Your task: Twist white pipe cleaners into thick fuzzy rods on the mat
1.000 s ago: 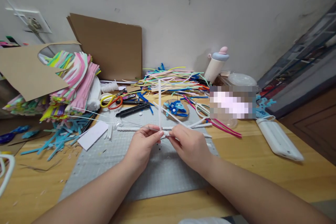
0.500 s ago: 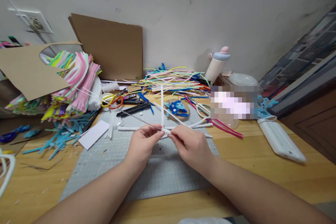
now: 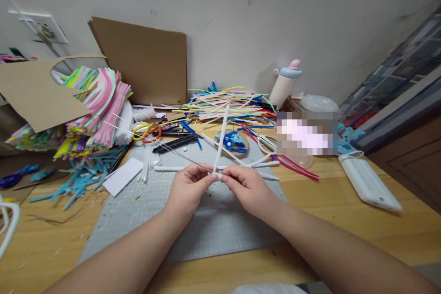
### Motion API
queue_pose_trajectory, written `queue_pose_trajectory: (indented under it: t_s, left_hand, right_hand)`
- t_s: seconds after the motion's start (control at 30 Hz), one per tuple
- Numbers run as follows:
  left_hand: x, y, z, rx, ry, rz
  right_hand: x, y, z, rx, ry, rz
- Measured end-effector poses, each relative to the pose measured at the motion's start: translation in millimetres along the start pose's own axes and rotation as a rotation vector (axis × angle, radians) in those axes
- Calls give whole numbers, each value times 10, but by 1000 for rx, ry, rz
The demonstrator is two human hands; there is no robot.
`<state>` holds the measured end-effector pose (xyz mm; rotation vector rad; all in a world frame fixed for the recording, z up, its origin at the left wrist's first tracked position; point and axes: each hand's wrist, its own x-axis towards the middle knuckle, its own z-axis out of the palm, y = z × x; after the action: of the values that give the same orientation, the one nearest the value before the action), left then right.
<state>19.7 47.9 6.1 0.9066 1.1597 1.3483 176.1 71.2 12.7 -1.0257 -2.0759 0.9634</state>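
Over the grey cutting mat point(image 3: 155, 220), forearms point(image 3: 138, 239) converging, left hand point(image 3: 188, 188) and right hand point(image 3: 250, 187) pinched tight on a white pipe cleaner point(image 3: 221, 140) pointing toward twelve o'clock, thin wires point(image 3: 172, 150) from left fingers toward ten

the raised pipe cleaner point(image 3: 221, 139) is plain white. the cutting mat point(image 3: 138, 216) is grey with a fine, paler grid. the tabletop point(image 3: 344, 220) is yellowish tan with wood grain. the flower point(image 3: 228, 140) is dark and light blue with a white centre. the bottle point(image 3: 282, 88) is cream, pale blue and pink. the scissors point(image 3: 159, 132) have yellow and orange handles.
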Motion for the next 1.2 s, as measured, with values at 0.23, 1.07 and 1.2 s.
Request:
queue_pose_trajectory:
  t_s: [0.23,1.07,1.2]
  left_hand:
    - [15,0,-7,-14,-4,3]
    - [-4,-30,-15,18,33,13]
    - [-2,-70,-39,78,2,61]
  right_hand:
    - [20,39,57,282,-131,198]
    - [-26,35,85,108,61,-24]
    - [-20,32,70,166,46,13]
